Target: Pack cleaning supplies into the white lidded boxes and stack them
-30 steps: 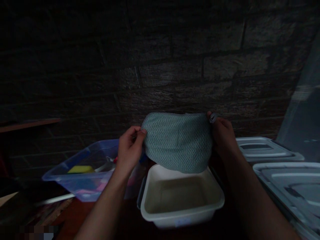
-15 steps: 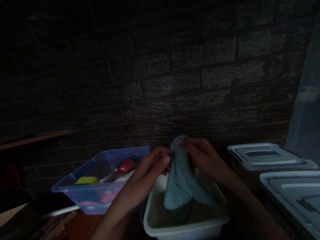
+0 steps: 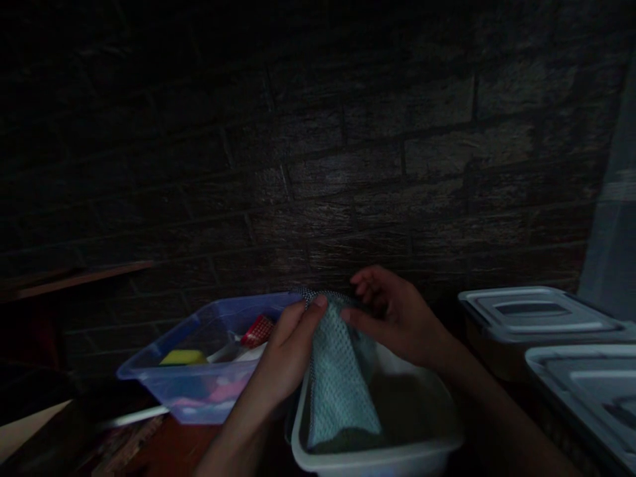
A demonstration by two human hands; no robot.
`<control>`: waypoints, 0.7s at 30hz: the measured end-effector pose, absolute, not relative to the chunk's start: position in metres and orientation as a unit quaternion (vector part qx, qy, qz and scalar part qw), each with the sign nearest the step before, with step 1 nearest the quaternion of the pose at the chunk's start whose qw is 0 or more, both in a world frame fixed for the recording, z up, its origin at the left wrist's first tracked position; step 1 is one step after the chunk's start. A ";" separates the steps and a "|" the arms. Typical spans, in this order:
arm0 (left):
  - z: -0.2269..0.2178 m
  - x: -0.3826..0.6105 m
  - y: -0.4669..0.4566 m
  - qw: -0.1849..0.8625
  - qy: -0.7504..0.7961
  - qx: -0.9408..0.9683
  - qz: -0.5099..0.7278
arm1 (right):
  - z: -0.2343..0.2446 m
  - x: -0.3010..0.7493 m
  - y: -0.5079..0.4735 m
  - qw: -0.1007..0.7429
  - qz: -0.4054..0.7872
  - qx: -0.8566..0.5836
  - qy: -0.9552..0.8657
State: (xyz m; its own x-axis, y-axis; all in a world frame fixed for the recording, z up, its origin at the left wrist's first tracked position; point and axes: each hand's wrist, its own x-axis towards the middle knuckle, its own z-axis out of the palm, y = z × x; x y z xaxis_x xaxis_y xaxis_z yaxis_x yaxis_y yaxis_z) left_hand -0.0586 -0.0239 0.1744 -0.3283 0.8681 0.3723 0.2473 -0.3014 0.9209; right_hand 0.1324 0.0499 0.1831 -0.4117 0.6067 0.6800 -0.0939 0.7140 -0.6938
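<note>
"Where is the teal textured cloth (image 3: 342, 391) held?"
"Over the left half of the white tub (image 3: 380, 457), hanging lengthwise, pinched by the left hand (image 3: 291, 341); beside it, the right hand (image 3: 397, 317) is loosely uncurled."

Our left forearm (image 3: 238, 421) slants up and inward, ending in our left hand (image 3: 291, 341), which is pinched, with its thumb (image 3: 315, 309) laid on top and pointing up to the right. Our right forearm (image 3: 484, 391) leans in from the other side, and our right hand (image 3: 405, 318) is loosely parted, its fingers (image 3: 371, 281) curled above the outstretched right thumb (image 3: 366, 323), near our left hand yet apart.
</note>
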 end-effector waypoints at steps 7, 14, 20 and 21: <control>0.189 -0.068 -0.025 0.285 0.507 0.558 0.592 | 0.180 0.135 0.061 0.267 0.549 -0.095 -0.786; 0.194 -0.095 -0.007 0.157 0.481 0.533 0.678 | 0.177 0.163 0.086 0.235 0.489 -0.193 -0.818; 0.192 -0.118 0.004 0.119 0.483 0.495 0.712 | 0.180 0.168 0.093 0.461 0.553 -0.233 -0.654; 0.192 -0.119 0.004 0.124 0.484 0.491 0.713 | 0.181 0.167 0.094 0.499 0.556 -0.232 -0.623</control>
